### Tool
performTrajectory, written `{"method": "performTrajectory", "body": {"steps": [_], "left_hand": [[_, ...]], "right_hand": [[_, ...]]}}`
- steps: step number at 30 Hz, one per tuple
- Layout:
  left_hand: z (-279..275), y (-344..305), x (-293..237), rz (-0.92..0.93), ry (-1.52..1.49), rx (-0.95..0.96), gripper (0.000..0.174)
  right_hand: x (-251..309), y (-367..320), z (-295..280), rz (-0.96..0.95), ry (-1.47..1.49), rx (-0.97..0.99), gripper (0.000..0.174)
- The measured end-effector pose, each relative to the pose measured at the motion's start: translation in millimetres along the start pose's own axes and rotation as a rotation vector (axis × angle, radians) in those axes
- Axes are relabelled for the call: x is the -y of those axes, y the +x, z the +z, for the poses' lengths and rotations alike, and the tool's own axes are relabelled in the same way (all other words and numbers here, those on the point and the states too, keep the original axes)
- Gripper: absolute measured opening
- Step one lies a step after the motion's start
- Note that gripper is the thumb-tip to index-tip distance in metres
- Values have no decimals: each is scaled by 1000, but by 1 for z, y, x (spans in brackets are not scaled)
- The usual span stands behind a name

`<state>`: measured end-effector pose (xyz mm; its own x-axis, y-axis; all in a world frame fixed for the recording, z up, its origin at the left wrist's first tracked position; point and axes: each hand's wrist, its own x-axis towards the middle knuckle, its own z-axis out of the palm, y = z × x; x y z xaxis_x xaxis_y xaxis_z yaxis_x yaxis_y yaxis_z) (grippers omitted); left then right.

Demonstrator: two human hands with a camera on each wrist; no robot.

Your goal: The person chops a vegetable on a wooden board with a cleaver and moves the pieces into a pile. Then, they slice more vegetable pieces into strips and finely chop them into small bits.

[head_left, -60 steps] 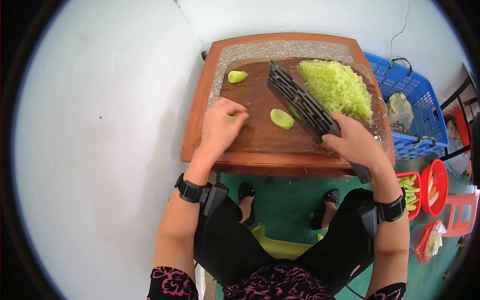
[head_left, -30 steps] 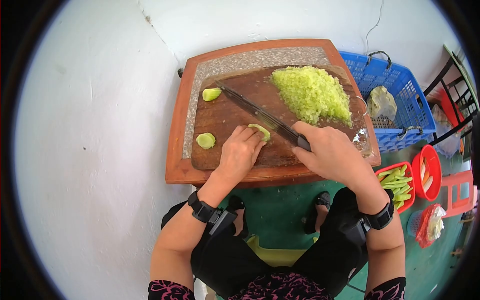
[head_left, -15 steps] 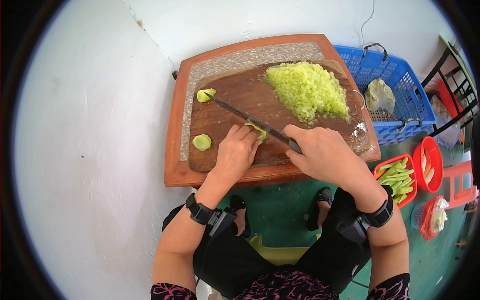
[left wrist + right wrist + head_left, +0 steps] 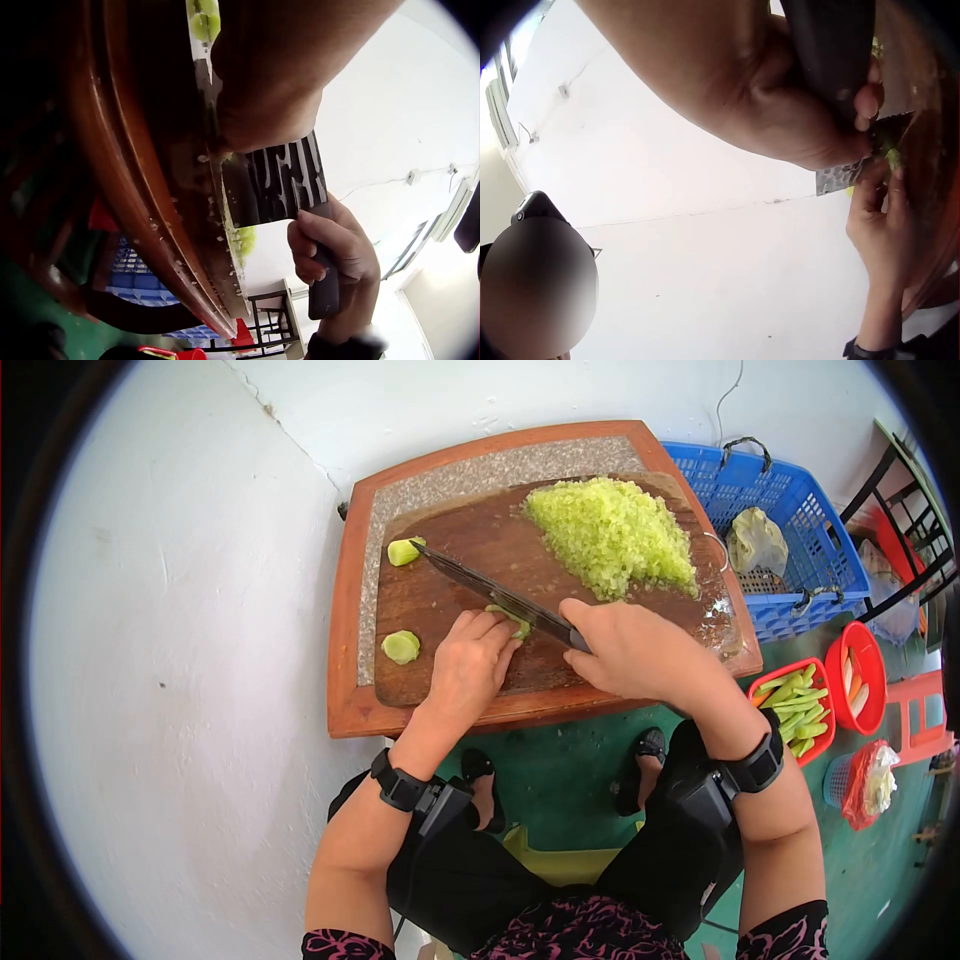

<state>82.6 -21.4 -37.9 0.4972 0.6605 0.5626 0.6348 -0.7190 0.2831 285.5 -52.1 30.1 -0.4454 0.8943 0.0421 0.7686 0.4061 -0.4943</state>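
Since before, our left grip (image 4: 470, 660) slid onto the chunk (image 4: 514, 622) mid board (image 4: 440, 610), pinching it; our right grip (image 4: 630, 650) clenched the knife (image 4: 480, 587). We'd diced the pile (image 4: 610, 535); three chunks remained.

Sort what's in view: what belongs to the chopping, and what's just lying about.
In use: knife in the right hand, green piece under the left hand, chopping board, chopped pile.
Lying about: blue basket, red tray of green sticks, red bowl.

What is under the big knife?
A green vegetable piece peeks out under the knife, held by the left hand. The blade and fingers cover most of it, so its full shape is hidden. Elsewhere only the wooden board shows.
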Motion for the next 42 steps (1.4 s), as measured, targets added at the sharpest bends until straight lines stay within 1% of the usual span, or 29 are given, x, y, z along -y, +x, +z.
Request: {"method": "performTrajectory", "body": {"steps": [4,7,10,19,22,25,28,31,34,37,40,42], "left_hand": [[1,-1,1,2,-9,-12,19],[1,-1,-1,-3,-25,-23,19],[1,0,-1,-3,-23,-25,18],[0,0,-1,-43,10,13,17],[1,0,-2,-46,3,10,17],[0,0,-1,-44,7,15,17],[-2,2,-3,-53,-10,25,16],[0,-1,0,-60,13,43,17],[0,-2,-2,-37,-34,-5,18],[1,-6,-3,-42,-70,-69,19],[2,-12,1,-28,-72,-93,19],[2,-11,1,-14,-57,-85,19]], "right_hand": [[-7,0,2,41,65,-35,17],[-1,-4,-6,103,34,-41,17],[6,-7,-13,104,-1,-17,17],[17,-14,-16,54,-28,-5,15],[18,-14,-14,75,-13,-6,19],[17,-14,-11,17,-34,-13,21],[13,-8,-5,-2,-44,9,24],[13,-2,9,3,-72,-17,26],[5,0,6,54,-7,-46,25],[5,0,-3,70,55,-22,18],[15,-7,-16,109,38,-11,19],[19,-9,-19,95,27,-11,19]]}}
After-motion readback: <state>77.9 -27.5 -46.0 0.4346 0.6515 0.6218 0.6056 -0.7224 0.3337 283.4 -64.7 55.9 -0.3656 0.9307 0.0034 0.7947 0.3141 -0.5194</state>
